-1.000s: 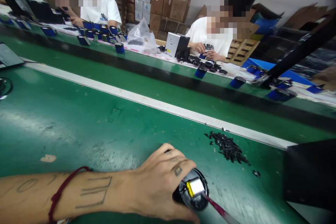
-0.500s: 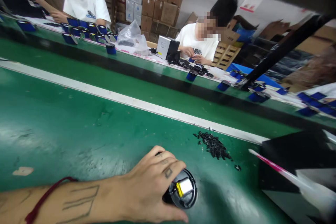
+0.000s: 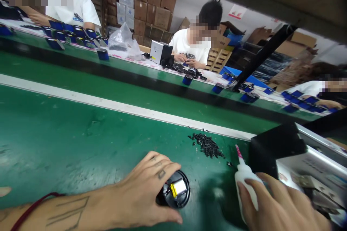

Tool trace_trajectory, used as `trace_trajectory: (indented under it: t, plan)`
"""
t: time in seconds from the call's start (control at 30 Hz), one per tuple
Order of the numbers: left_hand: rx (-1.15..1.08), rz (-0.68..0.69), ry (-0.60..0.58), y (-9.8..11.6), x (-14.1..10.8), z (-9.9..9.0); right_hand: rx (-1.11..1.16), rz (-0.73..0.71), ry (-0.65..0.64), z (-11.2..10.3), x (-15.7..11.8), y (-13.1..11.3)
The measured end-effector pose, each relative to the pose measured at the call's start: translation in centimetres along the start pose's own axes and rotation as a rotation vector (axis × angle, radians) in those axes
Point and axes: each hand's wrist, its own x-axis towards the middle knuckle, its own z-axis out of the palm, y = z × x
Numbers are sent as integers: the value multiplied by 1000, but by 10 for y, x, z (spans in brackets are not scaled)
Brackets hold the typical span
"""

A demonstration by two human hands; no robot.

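In the head view, the left hand (image 3: 143, 195) lies at about 6 o'clock, its grip closed narrowly over a round black housing (image 3: 184, 197) on the green worktop (image 3: 81, 144). A small foil-covered cell (image 3: 178, 188) faces up inside the housing. The change is on the right: the right hand (image 3: 279, 205) has come into view, its grip wrapped round a tilted white squeeze bottle (image 3: 245, 184) with a pink nozzle. The bottle now stands near the housing, at its 3 o'clock, not touching it. A pile of black granules (image 3: 207, 145) lies at the housing's 1 o'clock. Farther off, a co-worker (image 3: 189, 45) sits at 12 o'clock, handling something small beyond a row of blue cups (image 3: 187, 79).
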Motion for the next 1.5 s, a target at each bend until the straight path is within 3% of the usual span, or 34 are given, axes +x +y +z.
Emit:
trace_trajectory:
  t: [0.13,0.23,0.33,0.43,0.7,0.93,1.13,1.4,1.5]
  plan:
    - [0,70,61,4,-6,-7,139,-10,-173,19,38,-21]
    - [-28,122,175,6,-11,-13,183,4,-321,34,53,-33]
    - [-80,206,280,7,-14,-15,208,19,-406,36,58,-33]
    - [-136,187,357,7,-13,-14,231,-2,-448,32,59,-28]
    - [-171,53,498,13,-8,-24,346,-53,-295,37,48,-28]
    - [-192,-83,662,3,-25,-33,507,1,-201,46,41,-24]
    - [-182,-105,700,1,-30,-35,619,63,-219,48,41,-13]
    - [-204,-49,666,-1,-36,-30,771,213,-318,32,52,-7]
    - [-204,-49,646,-3,-37,-30,850,188,-348,36,55,-6]
